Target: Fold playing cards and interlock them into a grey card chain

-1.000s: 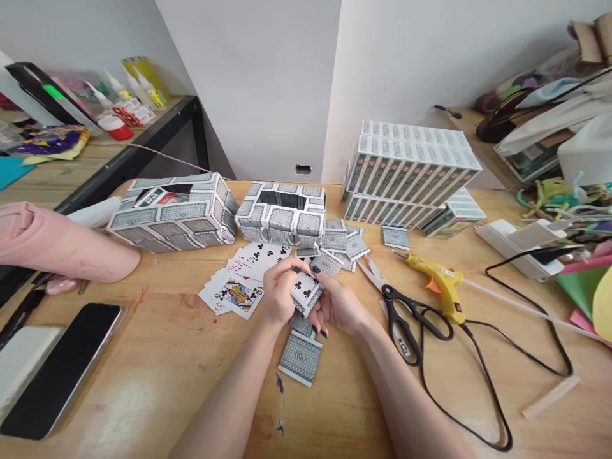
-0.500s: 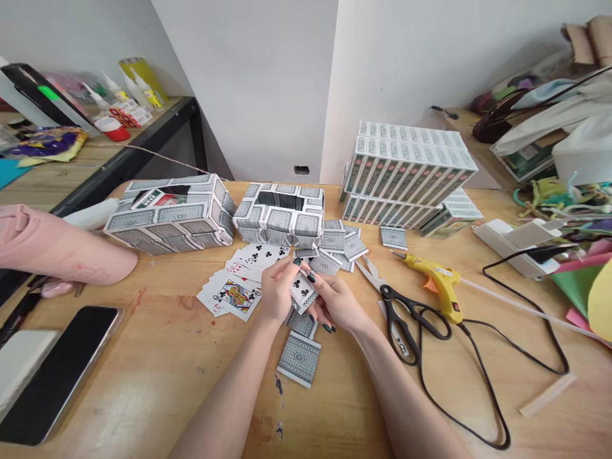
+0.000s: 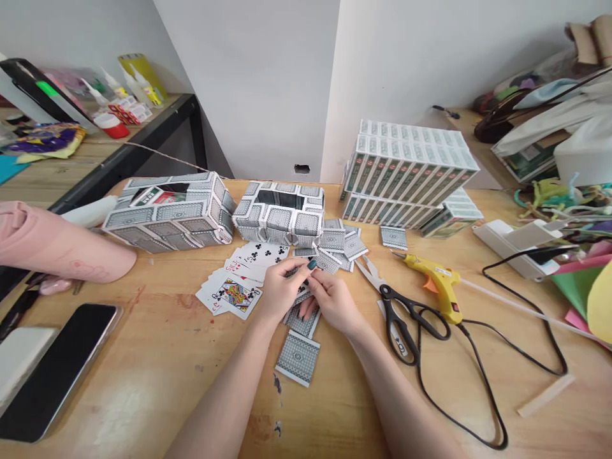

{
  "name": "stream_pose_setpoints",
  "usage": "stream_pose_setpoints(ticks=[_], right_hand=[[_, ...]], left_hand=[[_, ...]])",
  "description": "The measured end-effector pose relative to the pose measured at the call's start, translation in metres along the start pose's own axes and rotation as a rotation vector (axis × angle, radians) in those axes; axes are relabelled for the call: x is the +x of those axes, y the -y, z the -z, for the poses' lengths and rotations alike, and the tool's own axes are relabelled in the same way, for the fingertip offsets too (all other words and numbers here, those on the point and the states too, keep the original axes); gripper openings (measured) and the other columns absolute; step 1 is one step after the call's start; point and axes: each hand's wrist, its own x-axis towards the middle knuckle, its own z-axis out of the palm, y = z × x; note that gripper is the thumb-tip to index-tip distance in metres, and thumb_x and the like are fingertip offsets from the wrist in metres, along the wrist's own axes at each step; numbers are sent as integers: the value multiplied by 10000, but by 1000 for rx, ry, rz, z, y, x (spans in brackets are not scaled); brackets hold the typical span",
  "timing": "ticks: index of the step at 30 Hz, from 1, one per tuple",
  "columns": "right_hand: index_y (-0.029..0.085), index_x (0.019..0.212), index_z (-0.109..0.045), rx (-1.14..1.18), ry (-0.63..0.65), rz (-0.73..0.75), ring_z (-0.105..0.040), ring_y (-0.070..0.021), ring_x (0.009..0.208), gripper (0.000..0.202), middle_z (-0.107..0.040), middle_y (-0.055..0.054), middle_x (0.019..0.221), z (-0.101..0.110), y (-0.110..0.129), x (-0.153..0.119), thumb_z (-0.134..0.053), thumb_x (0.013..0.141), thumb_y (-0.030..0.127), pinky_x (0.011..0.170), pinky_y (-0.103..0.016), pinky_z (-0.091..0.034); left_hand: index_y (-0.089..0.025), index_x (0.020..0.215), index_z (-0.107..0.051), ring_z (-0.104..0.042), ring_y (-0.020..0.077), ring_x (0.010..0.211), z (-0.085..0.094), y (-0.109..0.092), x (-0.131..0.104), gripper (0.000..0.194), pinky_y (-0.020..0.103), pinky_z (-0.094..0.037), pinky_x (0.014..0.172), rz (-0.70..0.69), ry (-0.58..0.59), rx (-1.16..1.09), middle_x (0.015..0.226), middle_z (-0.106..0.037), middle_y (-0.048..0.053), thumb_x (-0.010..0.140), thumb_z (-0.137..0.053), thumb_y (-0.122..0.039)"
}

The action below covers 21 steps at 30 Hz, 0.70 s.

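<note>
Between my hands is a playing card (image 3: 302, 294), mostly hidden by fingers; a bit of its black-and-white face shows. My left hand (image 3: 282, 287) pinches it from the left, thumb on top. From the right, my right hand (image 3: 332, 299) grips it, fingers curled below. Just under them lies a grey patterned card (image 3: 302, 323), and nearer me a folded grey card (image 3: 297, 357). A fan of face-up cards (image 3: 239, 297) with a queen lies to the left. More grey folded cards (image 3: 333, 237) sit behind my hands.
Two card-covered boxes (image 3: 167, 220) (image 3: 282, 223) stand at the back. Card packs (image 3: 408, 169) are stacked back right. Black scissors (image 3: 406, 312), a yellow glue gun (image 3: 442, 287) and its cable lie right. A phone (image 3: 60, 370) and pink roll (image 3: 62, 242) are left.
My fingers have closed in over the card, so less of its clubs face shows. My right thumb has moved down and in beside my left thumb.
</note>
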Motion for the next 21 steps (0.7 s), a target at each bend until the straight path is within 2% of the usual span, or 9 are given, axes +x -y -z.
stream_pose_setpoints(ticks=[3,7,15,21], right_hand=[[184,803,-474,8,33,-9,-616,-135,415,296,-566,45,499,2,-1,0,-457,841,477,388,-213,-505],[172,835,-506,36,54,-10,-634,-148,438,303,-587,32,521,4,-2,0,-462,842,471,407,-231,-521],[165,832,-529,6,-5,-6,-622,-157,420,359,-576,25,474,0,-3,-1,-464,826,518,421,-254,-524],[168,946,-537,74,-17,-44,-624,-143,451,380,-572,34,544,-1,-1,1,-485,819,522,431,-250,-528]], left_hand=[[-146,786,-716,-636,206,850,0,2,1,217,300,-480,750,50,20,-76,840,-702,77,751,-620,-337],[-150,779,-731,-639,193,815,0,2,2,228,281,-479,719,86,-11,-86,815,-710,69,731,-645,-355],[-127,759,-733,-620,176,674,-3,3,5,283,258,-463,600,204,-74,-141,709,-701,65,662,-697,-391],[-136,743,-721,-622,177,719,0,2,5,330,261,-460,656,105,-109,-24,731,-698,64,765,-577,-431]])
